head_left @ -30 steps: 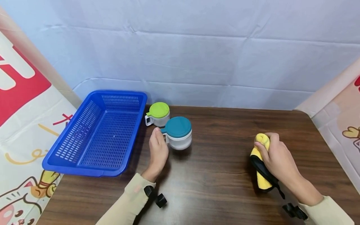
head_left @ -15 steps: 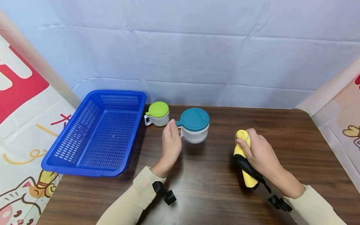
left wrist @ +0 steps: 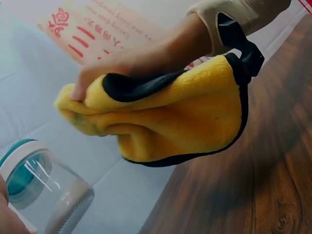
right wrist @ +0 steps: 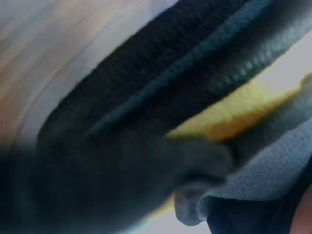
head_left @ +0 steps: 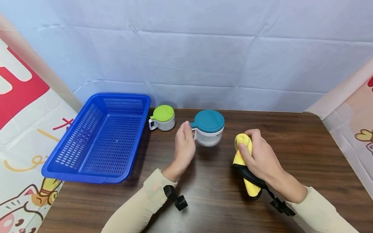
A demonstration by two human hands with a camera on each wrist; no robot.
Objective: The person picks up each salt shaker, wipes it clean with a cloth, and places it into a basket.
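My left hand pinches the handle of a clear glass seasoning jar with a teal lid, held above the table with its shadow beneath. The jar's glass body also shows at the lower left of the left wrist view. To its right, my right hand grips a bunched yellow cleaning cloth with black trim, thumb pressed over its top. The cloth hangs folded in the left wrist view, apart from the jar. Blurred dark trim and yellow fabric fill the right wrist view.
A second, smaller jar with a lime-green lid stands at the back, between the blue plastic basket and my left hand. The basket sits at the left of the brown wooden table. A pale cloth backdrop rises behind.
My left hand has carried the teal-lidded jar to the right and slightly back. My right hand has brought the yellow cloth leftward, narrowing the gap between cloth and jar.
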